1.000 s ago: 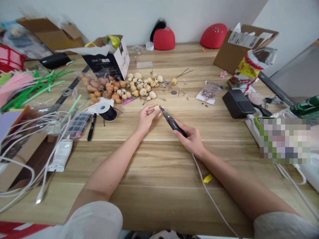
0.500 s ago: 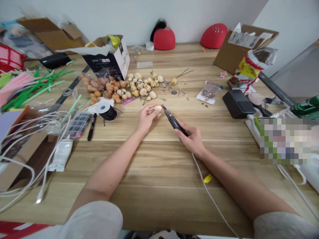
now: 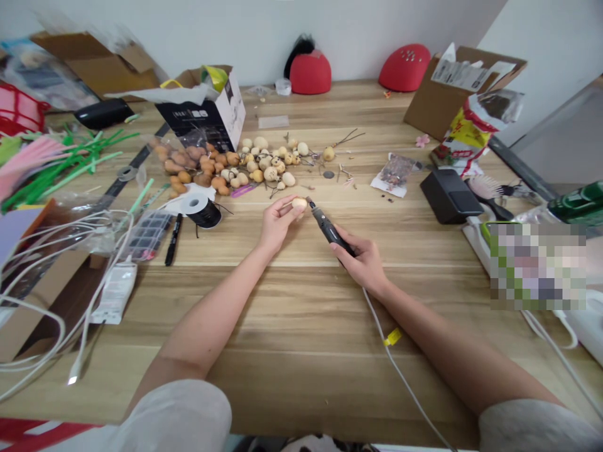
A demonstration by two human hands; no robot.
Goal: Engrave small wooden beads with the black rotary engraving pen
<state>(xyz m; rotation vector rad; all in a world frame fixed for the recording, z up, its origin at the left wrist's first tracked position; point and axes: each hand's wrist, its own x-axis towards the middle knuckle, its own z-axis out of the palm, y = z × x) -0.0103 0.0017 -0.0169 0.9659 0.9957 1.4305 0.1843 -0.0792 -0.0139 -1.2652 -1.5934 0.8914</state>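
Observation:
Between the thumb and fingers of my left hand (image 3: pixel 277 225) is a small pale gourd (image 3: pixel 298 203), partly hidden by the fingertips. My right hand (image 3: pixel 362 256) is wrapped round a dark grey rotary tool (image 3: pixel 328 230), slanting up to the left. The tool's tip is right at the gourd's right side; whether it touches I cannot tell. From the tool's rear a white cord (image 3: pixel 384 342) with a yellow tag runs down to the table's front edge. Beyond my hands lie a pile of pale small gourds (image 3: pixel 271 174) and some brown ones (image 3: pixel 207 164).
A spool of black cord (image 3: pixel 202 209) and a black marker (image 3: pixel 174 240) lie left of my hands. White cables (image 3: pixel 89 295) tangle at the left edge. On the right stand a black box (image 3: pixel 451 196) and a snack bag (image 3: pixel 464 138). Two red domes (image 3: pixel 311 73) sit at the back.
The gourd has turned slightly in my left fingers, and the tool's tip has shifted a tiny bit. Both hands stay in nearly the same place.

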